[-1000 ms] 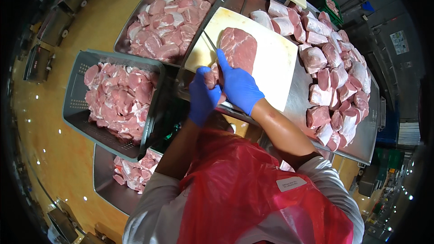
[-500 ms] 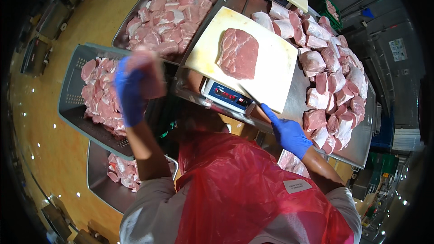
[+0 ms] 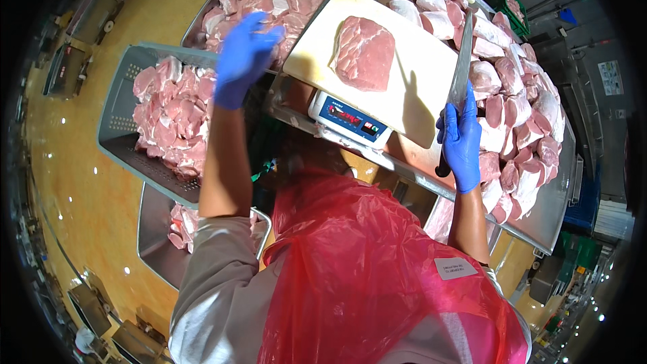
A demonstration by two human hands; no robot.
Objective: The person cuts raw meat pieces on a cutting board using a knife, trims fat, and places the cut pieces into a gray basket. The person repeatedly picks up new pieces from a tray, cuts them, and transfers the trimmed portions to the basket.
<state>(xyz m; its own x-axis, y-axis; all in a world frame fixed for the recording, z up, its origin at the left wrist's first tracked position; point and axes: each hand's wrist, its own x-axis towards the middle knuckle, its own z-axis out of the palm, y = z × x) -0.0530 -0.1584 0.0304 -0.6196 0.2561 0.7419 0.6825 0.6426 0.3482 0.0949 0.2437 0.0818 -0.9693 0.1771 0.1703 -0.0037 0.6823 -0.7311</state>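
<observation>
Slab (image 3: 365, 54) of raw meat lies flat on the white board (image 3: 313, 61), well apart from both hands. The board rests on the scale (image 3: 349, 120), whose blue front panel and lit red display show at the near edge.

Right hand (image 3: 460, 138), blue-gloved: closed around the handle of the knife (image 3: 461, 64). The blade points away from the body and, in this view, crosses the strip between the board and the pile of cuts (image 3: 519, 111). This pile covers the right side of the steel table (image 3: 549, 209).

Left hand (image 3: 246, 57), blue-gloved: fingers parted, gripping nothing. It is raised at the near side of the steel tub (image 3: 195, 30), by the far right corner of the grey crate (image 3: 120, 111). Tub and crate both contain cut meat. Below the crate sits a lower tub (image 3: 153, 232), also containing meat. The wearer's apron (image 3: 364, 269) is red and translucent.
</observation>
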